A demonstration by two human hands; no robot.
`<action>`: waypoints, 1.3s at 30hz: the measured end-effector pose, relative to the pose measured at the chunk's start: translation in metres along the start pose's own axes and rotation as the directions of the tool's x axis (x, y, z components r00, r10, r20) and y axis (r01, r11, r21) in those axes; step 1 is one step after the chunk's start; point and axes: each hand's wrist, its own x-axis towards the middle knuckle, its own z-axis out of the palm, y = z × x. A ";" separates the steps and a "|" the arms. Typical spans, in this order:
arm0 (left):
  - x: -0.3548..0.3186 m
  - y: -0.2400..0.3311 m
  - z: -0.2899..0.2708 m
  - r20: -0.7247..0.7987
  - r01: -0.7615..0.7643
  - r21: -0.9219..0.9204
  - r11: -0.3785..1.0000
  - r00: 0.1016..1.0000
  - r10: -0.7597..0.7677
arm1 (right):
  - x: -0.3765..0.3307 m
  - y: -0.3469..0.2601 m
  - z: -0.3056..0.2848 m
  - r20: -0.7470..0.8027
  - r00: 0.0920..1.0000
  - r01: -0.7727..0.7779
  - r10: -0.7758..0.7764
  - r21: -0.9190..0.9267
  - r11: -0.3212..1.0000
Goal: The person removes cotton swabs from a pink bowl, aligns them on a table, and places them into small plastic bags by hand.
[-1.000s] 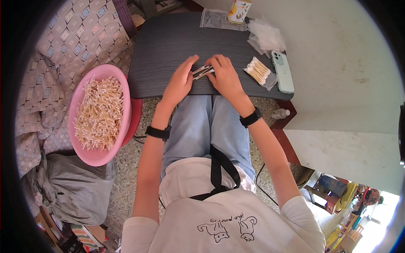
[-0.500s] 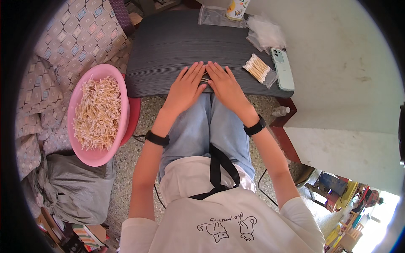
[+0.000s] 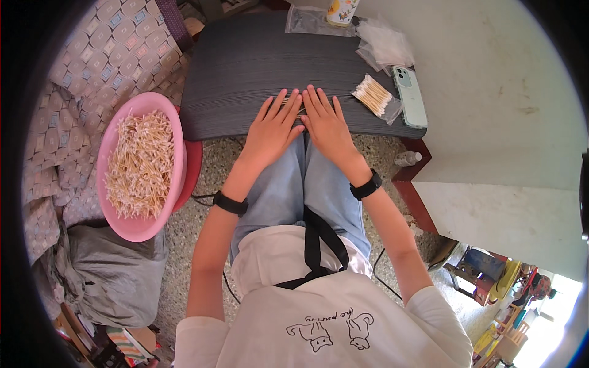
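Side by side at the near edge of the dark table (image 3: 245, 61), my left hand (image 3: 273, 127) and my right hand (image 3: 326, 122) lie palms down, fingers stretched out. Between and under them a few cotton swabs (image 3: 301, 112) peek out; the rest of what lies beneath is hidden. To the right of my right hand rests a clear bag of cotton swabs (image 3: 373, 95). On the left, a pink basin (image 3: 108, 202) holds a large heap of loose cotton swabs (image 3: 140, 165).
Beside the bagged swabs lies a pale green phone (image 3: 411, 101). Clear plastic bags (image 3: 386, 46) and a printed cup (image 3: 341, 11) are at the table's far right. A wall (image 3: 485, 98) borders the right side. A small bottle (image 3: 407, 159) stands on the floor. Patterned cloth (image 3: 116, 46) hangs at left.
Both hands stay flat at the table edge, with the right fingertips slightly farther forward. Slightly more of the swabs shows between the fingers.
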 end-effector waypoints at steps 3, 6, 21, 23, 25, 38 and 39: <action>0.004 0.001 0.003 -0.050 0.017 -0.054 0.998 0.999 -0.020 | 0.007 -0.001 0.005 -0.011 0.999 -0.029 0.030 0.071 0.997; 0.004 0.000 0.004 -0.037 0.073 -0.117 0.990 0.996 -0.078 | 0.011 0.006 0.001 -0.028 0.994 -0.089 0.108 0.375 0.923; -0.023 0.012 -0.009 0.001 0.094 -0.061 0.994 0.996 -0.094 | -0.029 -0.012 -0.031 0.104 0.993 -0.055 0.056 -0.010 0.998; -0.022 0.016 -0.006 -0.017 0.114 -0.052 0.992 0.993 -0.115 | -0.028 -0.013 -0.028 0.096 0.994 -0.052 0.057 -0.050 0.997; -0.020 0.015 -0.003 -0.057 0.135 -0.127 0.983 0.988 -0.143 | -0.025 -0.011 -0.025 0.088 0.994 -0.052 0.060 -0.091 0.994; 0.006 0.006 0.015 -0.155 0.251 -0.263 0.932 0.942 -0.297 | -0.002 -0.004 0.004 -0.041 0.982 -0.179 0.183 0.081 0.980; 0.006 0.010 0.016 -0.151 0.251 -0.264 0.931 0.943 -0.297 | 0.001 -0.007 0.003 -0.082 0.977 -0.185 0.196 0.127 0.974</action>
